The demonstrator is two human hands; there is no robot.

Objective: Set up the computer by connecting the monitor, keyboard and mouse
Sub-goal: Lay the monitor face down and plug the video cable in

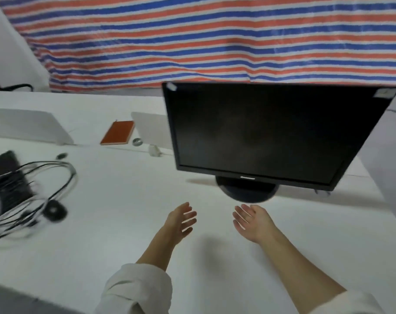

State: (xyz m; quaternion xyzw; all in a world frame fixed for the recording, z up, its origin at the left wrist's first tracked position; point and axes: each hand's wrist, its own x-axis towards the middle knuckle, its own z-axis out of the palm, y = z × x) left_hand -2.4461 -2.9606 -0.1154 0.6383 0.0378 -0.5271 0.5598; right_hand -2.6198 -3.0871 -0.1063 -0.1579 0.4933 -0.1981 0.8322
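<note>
A black monitor [269, 134] with a dark screen stands on its round base [246, 191] at the right of the white table [115, 223]. My left hand [181, 219] and my right hand [252, 220] hover over the table just in front of the base, fingers straight and spread, palms facing each other, holding nothing. At the far left lies a black keyboard [7, 180] under a tangle of black and white cables [45, 189]. A small round black object [54, 210], possibly the mouse, sits by the cables; blur hides its shape.
An orange notebook [118, 133], a roll of tape [137, 141] and a small white adapter [154, 150] lie toward the back. White dividers [34, 128] stand at the back left. A striped tarpaulin [215, 37] hangs behind the table.
</note>
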